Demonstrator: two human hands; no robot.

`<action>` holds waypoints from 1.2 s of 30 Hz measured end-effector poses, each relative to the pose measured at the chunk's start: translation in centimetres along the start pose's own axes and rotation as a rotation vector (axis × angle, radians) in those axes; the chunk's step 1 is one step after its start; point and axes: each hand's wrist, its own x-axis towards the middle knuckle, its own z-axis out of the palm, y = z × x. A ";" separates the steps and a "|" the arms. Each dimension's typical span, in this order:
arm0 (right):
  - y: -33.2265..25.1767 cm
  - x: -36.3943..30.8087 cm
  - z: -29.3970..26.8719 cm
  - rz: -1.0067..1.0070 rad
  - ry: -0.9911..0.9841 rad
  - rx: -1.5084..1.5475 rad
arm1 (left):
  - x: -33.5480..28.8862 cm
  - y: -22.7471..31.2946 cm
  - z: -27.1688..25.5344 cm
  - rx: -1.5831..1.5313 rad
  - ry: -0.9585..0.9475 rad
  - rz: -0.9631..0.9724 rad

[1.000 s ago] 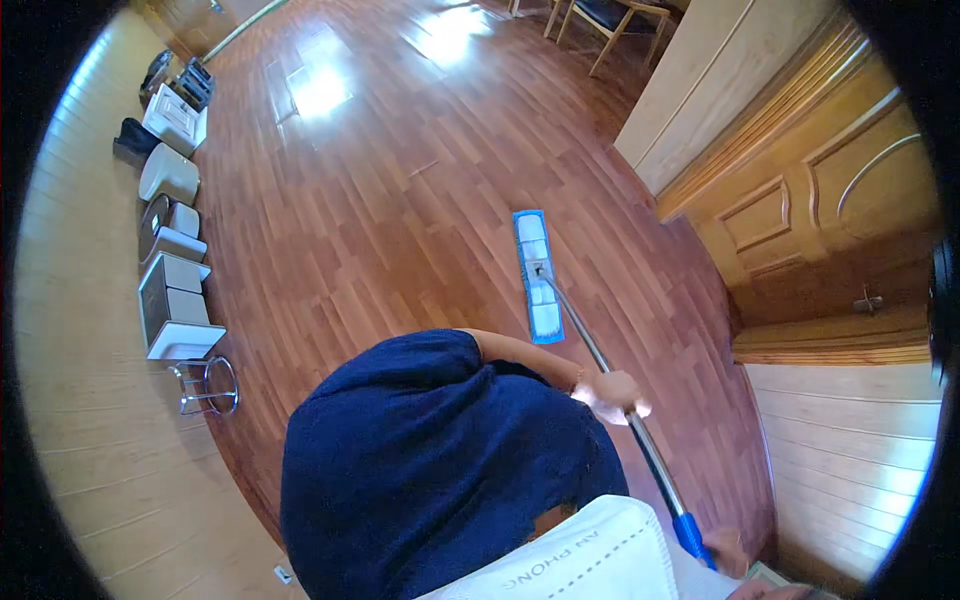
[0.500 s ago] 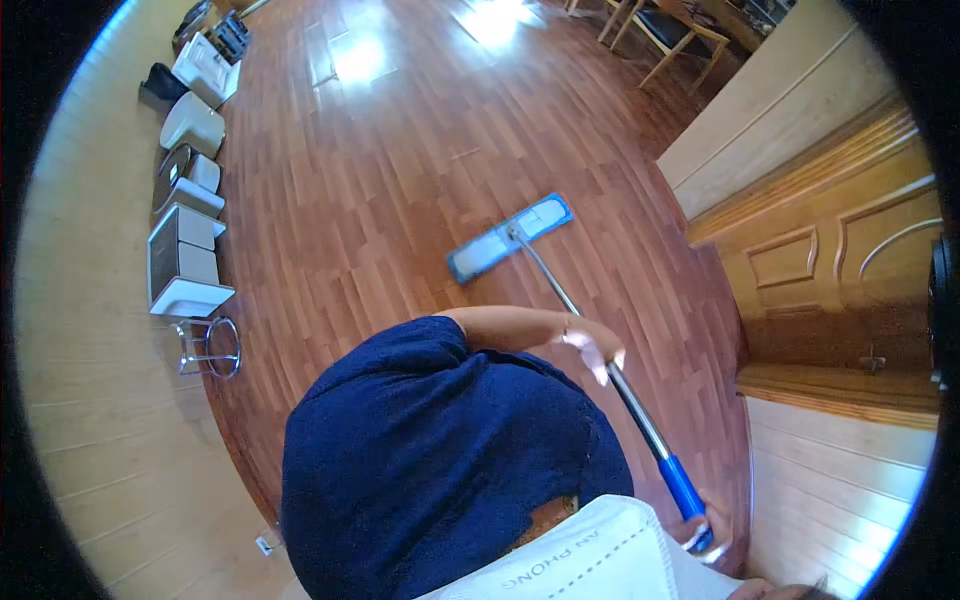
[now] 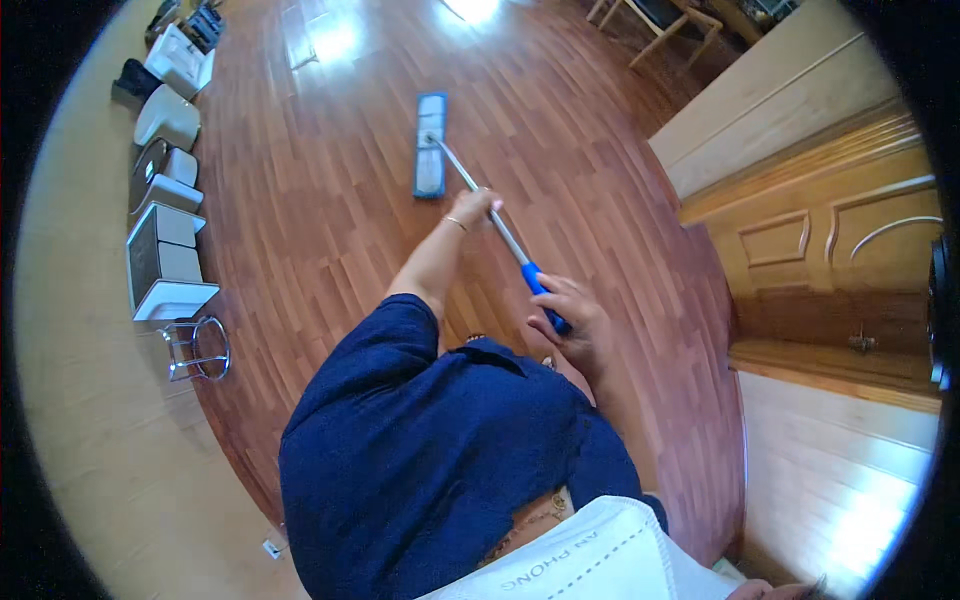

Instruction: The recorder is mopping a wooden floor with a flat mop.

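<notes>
A flat mop [image 3: 430,165] with a rectangular, blue-edged head lies on the wooden floor ahead of me, its long side pointing away. From its middle a silver pole slants back toward me and ends in a blue grip. My left hand [image 3: 474,206], with a bracelet at the wrist, is wrapped round the metal pole partway down. Farther up the pole, my right hand [image 3: 568,310] is closed round the blue grip.
Along the left wall stand a metal-framed stool [image 3: 200,348], a toilet-shaped white fixture [image 3: 168,118] and several other white and dark fixtures. A wooden door [image 3: 830,250] is on the right. Wooden chairs [image 3: 665,30] stand at the far right, beyond a pale wall corner.
The mop head has slid away and to the left, turning from slanted to lengthwise. Both hands moved forward and left with the pole, the right one coming up from near my side.
</notes>
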 end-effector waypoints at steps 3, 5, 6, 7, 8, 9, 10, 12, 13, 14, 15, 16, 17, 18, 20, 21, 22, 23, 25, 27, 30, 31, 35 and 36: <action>1.8 0.3 1.9 0.013 -0.041 0.037 | -2.6 2.2 -0.2 -0.132 0.069 0.112; 1.5 0.9 3.1 -0.012 -0.082 0.158 | -3.1 2.7 -3.4 0.068 0.076 -0.038; 1.3 1.0 3.8 -0.017 -0.095 0.178 | -4.0 1.6 -5.0 -0.066 0.142 -0.056; 1.2 1.0 4.2 -0.031 -0.106 0.221 | -5.0 1.0 -6.2 -0.063 0.147 -0.067; 0.9 0.9 4.5 -0.047 -0.118 0.264 | -6.2 0.2 -7.4 0.575 0.182 0.314; 0.4 0.7 4.9 -0.044 -0.125 0.278 | -7.7 -0.7 -8.4 1.214 0.198 0.693; 0.2 0.2 4.7 -0.004 -0.134 0.306 | -8.8 -0.6 -7.5 1.228 0.163 0.592; -0.5 -0.4 4.1 0.051 -0.118 0.327 | -11.2 0.5 -5.7 1.213 0.164 0.587; -1.3 -0.3 3.9 0.049 -0.131 0.316 | -12.0 0.2 -6.5 1.158 0.166 0.587; -2.1 -0.3 3.5 0.049 -0.141 0.303 | -12.9 -0.2 -7.1 1.182 0.191 0.582; -2.9 -0.6 3.1 0.055 -0.128 0.297 | -13.8 -0.4 -6.8 1.201 0.204 0.585; -3.6 -0.9 2.5 0.086 -0.166 0.279 | -14.6 -0.5 -6.3 1.147 0.219 0.592; -4.0 -1.4 2.1 0.120 -0.201 0.259 | -15.1 -0.6 -5.6 1.130 0.211 0.613; -4.4 -2.3 2.0 0.089 -0.158 0.251 | -15.8 -0.9 -5.3 1.115 0.208 0.631; -5.1 -4.2 1.2 0.116 -0.108 0.229 | -16.3 -1.7 -3.5 1.031 0.150 0.631; -5.8 -5.3 0.3 0.165 -0.070 0.227 | -16.7 -1.4 -2.0 0.982 0.080 0.690; -6.5 -6.2 -0.1 0.177 -0.023 0.268 | -17.8 -1.3 -1.4 0.881 0.067 0.666; -7.3 -7.3 -0.5 0.188 0.024 0.307 | -16.4 -4.3 -1.5 0.604 0.001 0.539; -8.5 -10.3 -1.9 0.271 0.145 0.238 | -17.9 -1.8 3.8 0.910 -0.099 0.702; -11.3 -12.6 -2.1 0.277 0.207 0.238 | -17.9 -5.9 4.1 0.866 -0.219 0.570; -14.7 -17.6 -2.7 0.341 0.390 0.071 | -23.1 -0.6 11.0 0.889 -0.376 0.888; -16.2 -18.9 -2.8 0.346 0.411 0.042 | -23.3 -1.4 12.4 0.951 -0.459 0.934; -21.4 -23.3 -1.2 0.350 0.525 -0.144 | -27.1 -1.4 16.4 0.810 -0.683 0.995; -22.5 -24.3 -0.5 0.343 0.552 -0.177 | -28.0 -1.6 17.4 0.833 -0.742 0.997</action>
